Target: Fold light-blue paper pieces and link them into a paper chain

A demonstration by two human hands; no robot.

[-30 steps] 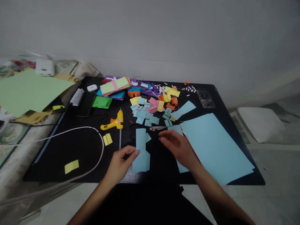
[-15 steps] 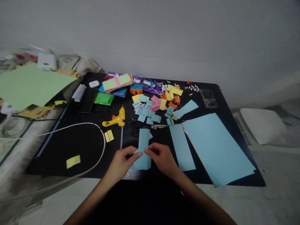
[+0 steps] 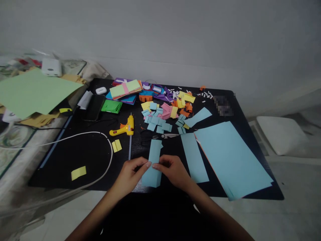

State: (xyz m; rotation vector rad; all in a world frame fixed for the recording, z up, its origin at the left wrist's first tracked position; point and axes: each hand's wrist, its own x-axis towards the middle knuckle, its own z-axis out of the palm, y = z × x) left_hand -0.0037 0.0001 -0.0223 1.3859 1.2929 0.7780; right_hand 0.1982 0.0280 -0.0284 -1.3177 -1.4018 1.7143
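A folded strip of light blue paper (image 3: 154,152) is held between both hands near the table's front edge. My left hand (image 3: 134,172) pinches its left side with thumb and fingers. On the right side, my right hand (image 3: 173,169) grips it the same way, the two thumbs close together on the upper face. Just beyond the strip lie scissors (image 3: 169,136), their blades pointing right. To the right rests a flat blue paper strip (image 3: 195,159). A pile of small folded blue pieces (image 3: 157,121) sits behind the scissors.
A yellow glue gun (image 3: 125,127) lies left of centre, near a looping white cable (image 3: 112,154). Large blue sheets (image 3: 233,157) cover the table's right side. A phone (image 3: 94,107), stacked coloured papers (image 3: 126,88) and white scraps (image 3: 207,94) are at the back.
The blue strip has shifted slightly toward me and straightened a little between my hands. Both hands keep their pinch, with the thumbs slightly closer together.
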